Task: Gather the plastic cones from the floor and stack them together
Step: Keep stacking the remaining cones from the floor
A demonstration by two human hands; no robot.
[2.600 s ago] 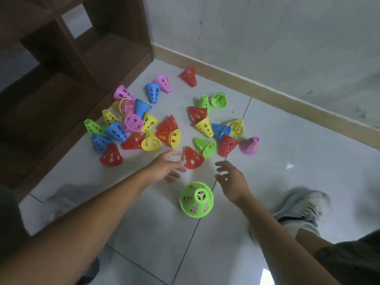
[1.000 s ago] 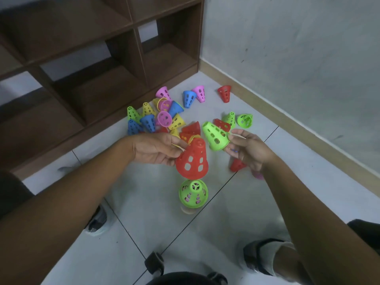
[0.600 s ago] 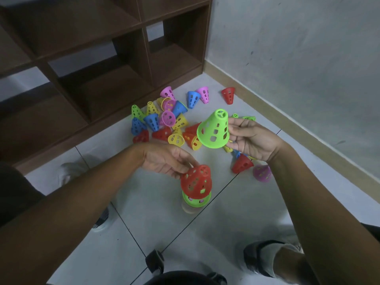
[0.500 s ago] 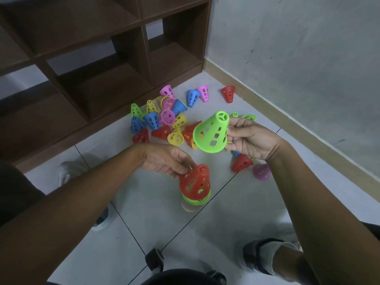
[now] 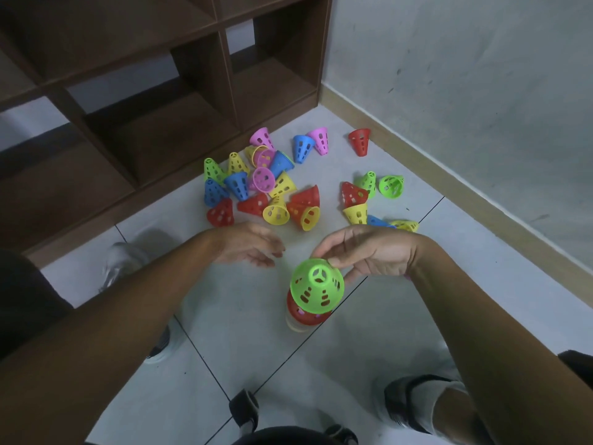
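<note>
Right hand: held just above the stack, its thumb and fingertips pinched on the upper rim-side of the green cone.
Left hand: kept a little left of the stack, fingers relaxed and spread, nothing held; it is slightly blurred.
Green cone: seated narrow end up on top of the stack, its round spoked tip turned toward the camera, slots seen all around its wall.
Stack: stood on the pale tiled floor near a dark grout line; below the green cone a red cone is seen, and under that a pale rim whose colour cannot be told.
Loose cones, left cluster: pink, yellow, blue, green and red pieces are piled against one another in front of the shelf, some upright, some tipped on their sides.
Loose cones, right cluster: red, green, yellow and blue pieces are grouped beyond the right hand; two are partly hidden by it.
Single red cone: laid apart from the others, near the skirting by the wall.
Shelf: dark brown open compartments are seen along the far left.
Feet: shoes are glimpsed on the tiles at lower left and lower right, below the forearms.
</note>
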